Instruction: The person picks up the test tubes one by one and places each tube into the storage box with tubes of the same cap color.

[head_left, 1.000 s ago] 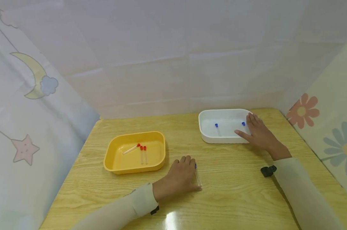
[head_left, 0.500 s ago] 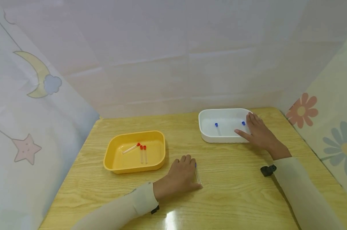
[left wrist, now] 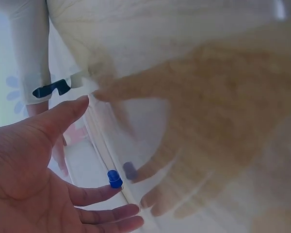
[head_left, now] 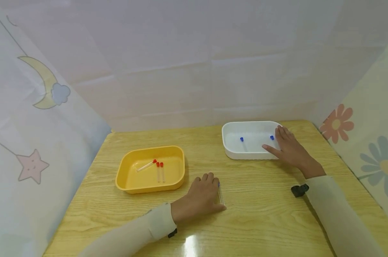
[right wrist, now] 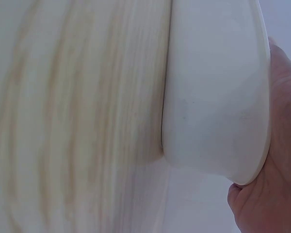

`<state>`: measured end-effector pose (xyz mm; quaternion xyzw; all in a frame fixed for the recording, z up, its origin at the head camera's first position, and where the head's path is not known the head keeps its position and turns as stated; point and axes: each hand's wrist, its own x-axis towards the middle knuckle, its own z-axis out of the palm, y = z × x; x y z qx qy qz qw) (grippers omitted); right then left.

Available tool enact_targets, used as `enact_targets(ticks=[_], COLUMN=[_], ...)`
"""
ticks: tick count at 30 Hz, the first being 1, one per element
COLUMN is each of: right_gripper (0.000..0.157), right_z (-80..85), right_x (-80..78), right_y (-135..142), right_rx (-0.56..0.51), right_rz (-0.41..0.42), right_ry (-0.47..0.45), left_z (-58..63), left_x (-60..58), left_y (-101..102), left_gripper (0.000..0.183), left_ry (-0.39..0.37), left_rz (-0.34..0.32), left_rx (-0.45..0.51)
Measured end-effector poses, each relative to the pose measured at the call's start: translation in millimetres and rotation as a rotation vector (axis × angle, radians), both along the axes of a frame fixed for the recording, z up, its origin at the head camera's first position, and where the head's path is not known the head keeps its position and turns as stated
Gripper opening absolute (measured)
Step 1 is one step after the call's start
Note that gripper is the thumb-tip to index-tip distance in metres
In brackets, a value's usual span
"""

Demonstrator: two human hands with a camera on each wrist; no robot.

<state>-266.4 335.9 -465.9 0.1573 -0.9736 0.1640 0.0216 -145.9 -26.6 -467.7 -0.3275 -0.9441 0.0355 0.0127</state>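
On the wooden table, a clear tube with a blue cap (left wrist: 115, 179) lies beside my left hand (head_left: 203, 195). The left thumb tip is right at the tube's plain end, and the index fingertip is at its cap. These fingers are spread and fairly straight along the tube. My right hand (head_left: 288, 148) rests on the right end of a white tray (head_left: 235, 156), thumb over the front rim and fingers over the side rim. Inside that tray are two blue caps (head_left: 242, 139), one showing a faint clear tube below it. The right wrist view shows the tray's outer wall (right wrist: 216, 92).
A yellow tray (head_left: 126, 189) stands at the left with three red-capped tubes (head_left: 158, 173) inside. Patterned cloth hangs behind the table (head_left: 258, 207) and along both sides. The glossy tabletop reflects the left hand and the tube.
Both hands, the blue-capped tube and the trays stay practically in place. The head view shifts only slightly.
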Motion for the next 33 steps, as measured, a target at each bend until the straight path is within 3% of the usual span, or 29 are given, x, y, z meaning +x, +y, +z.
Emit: enact_targets(ticks=[5, 12, 22, 33], right_gripper=[0.096, 0.096, 0.097, 0.096], right_z=[1.8, 1.0, 2.2, -3.5], right_x=[1.4, 1.0, 1.0, -1.7], right_y=[-1, 0, -1, 0], right_rx=[0.000, 0.000, 0.002, -0.003], right_rz=[0.001, -0.004, -0.004, -0.003], right_ry=[-0.003, -0.003, -0.009, 0.006], left_z=[6.0, 18.4, 33.4, 45.0], left_x=[-4.0, -13.1, -24.3, -40.3], left_y=[-1, -1, 0, -3], left_gripper=[0.079, 0.081, 0.092, 0.088], left_ry=[-0.010, 0.085, 0.127, 0.069], left_rz=[-0.032, -0.088, -0.133, -0.116], left_rx=[0.007, -0.040, -0.030, 0.017])
